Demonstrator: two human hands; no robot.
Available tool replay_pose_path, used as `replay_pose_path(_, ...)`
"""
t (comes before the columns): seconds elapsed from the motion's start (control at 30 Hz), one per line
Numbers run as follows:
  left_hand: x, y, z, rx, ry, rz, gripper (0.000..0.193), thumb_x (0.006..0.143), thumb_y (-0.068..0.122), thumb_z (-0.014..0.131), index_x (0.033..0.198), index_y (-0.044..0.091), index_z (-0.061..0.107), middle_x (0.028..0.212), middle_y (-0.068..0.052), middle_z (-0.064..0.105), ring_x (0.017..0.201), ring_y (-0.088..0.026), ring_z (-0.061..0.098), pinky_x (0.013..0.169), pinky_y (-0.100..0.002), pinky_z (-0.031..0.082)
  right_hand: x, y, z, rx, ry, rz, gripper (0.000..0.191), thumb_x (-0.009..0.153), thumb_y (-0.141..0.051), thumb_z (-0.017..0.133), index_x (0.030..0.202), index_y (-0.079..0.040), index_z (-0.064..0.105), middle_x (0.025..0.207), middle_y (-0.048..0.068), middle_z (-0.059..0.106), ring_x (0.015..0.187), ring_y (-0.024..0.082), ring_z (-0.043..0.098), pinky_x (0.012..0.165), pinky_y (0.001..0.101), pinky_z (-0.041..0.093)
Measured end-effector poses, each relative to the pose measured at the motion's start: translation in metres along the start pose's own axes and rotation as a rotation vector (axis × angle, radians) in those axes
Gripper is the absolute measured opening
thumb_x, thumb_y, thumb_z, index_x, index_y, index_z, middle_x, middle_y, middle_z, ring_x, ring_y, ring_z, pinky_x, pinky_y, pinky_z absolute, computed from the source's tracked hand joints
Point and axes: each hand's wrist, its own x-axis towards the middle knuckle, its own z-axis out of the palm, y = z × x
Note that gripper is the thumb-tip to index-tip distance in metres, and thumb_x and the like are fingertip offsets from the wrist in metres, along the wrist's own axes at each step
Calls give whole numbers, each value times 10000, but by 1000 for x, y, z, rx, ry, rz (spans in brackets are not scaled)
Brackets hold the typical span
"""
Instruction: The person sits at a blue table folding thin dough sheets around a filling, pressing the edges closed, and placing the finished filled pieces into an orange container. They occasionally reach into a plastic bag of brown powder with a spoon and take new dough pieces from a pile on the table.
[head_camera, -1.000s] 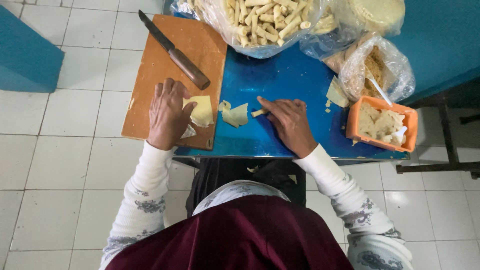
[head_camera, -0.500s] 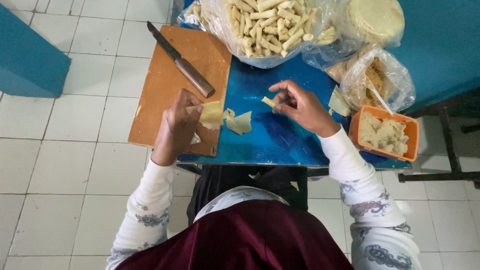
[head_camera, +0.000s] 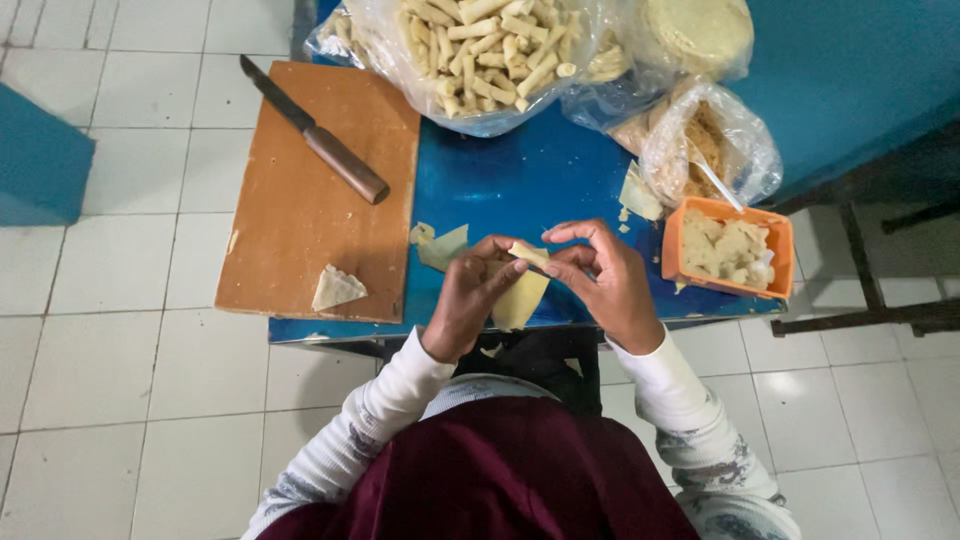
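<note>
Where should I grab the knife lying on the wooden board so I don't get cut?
Take the long knife by its brown wooden handle, the thick rounded end nearest the blue table. It lies flat and slanted on the wooden cutting board, its dark blade pointing to the far corner, so probably reach from the near, handle side.

Bare tabletop (head_camera: 520, 185) right of cutting board (head_camera: 300, 220); bag of rolls (head_camera: 480, 55) blocks behind, orange tub (head_camera: 725, 250) farther right.

Over the blue table (head_camera: 530, 180), the left hand (head_camera: 468, 298) and right hand (head_camera: 605, 280) together pinch a pale dough wrapper (head_camera: 520, 295). A knife (head_camera: 315, 132) lies on the wooden cutting board (head_camera: 300, 215); an orange tub (head_camera: 727, 247) sits just right.
</note>
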Motion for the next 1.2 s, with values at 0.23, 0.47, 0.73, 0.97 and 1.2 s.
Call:
replay_pose_path(0.23,6,-10,9,7,-36,12,205,987,131,719,1124,-8,653,1010,-37,695,888,-78,663,746,-249,551,-38,-13,-36,-464,278,-177,294,928,-42,746,1216,-85,713,1208,94,661,1040,184,681,877,311,574)
replay_pose_path(0.47,7,-17,6,120,-42,35,241,1005,170,710,1160,-6,655,991,-44,693,856,-68,630,708,-244,531,-71,11,-88,-1230,433,34,347,786,-245,901,1112,-211,785,1211,45,522,1163,326,450,981,500,359)
replay_pose_path(0.73,7,-14,11,123,-50,28,248,983,195,713,1137,8,657,938,-18,696,801,-52,641,652,-229,530,-73,41,-85,-1134,530,-17,293,771,-171,921,1013,-193,756,1234,51,505,1210,339,438,1030,488,350)
replay_pose_path(0.97,6,-18,13,140,-46,12,257,974,215,733,1105,5,662,886,-18,681,767,-47,618,615,-232,504,-70,30,-80,-940,551,-77,264,809,-118,881,1018,-193,738,1209,81,462,1225,330,414,1088,459,344)
replay_pose_path(1.2,6,-19,16,124,-22,57,251,986,206,734,1108,-1,663,879,-7,692,750,-41,617,595,-225,486,-65,-2,-19,-866,385,-246,291,911,-167,816,1190,-245,783,1147,58,467,1146,283,431,1052,434,337)
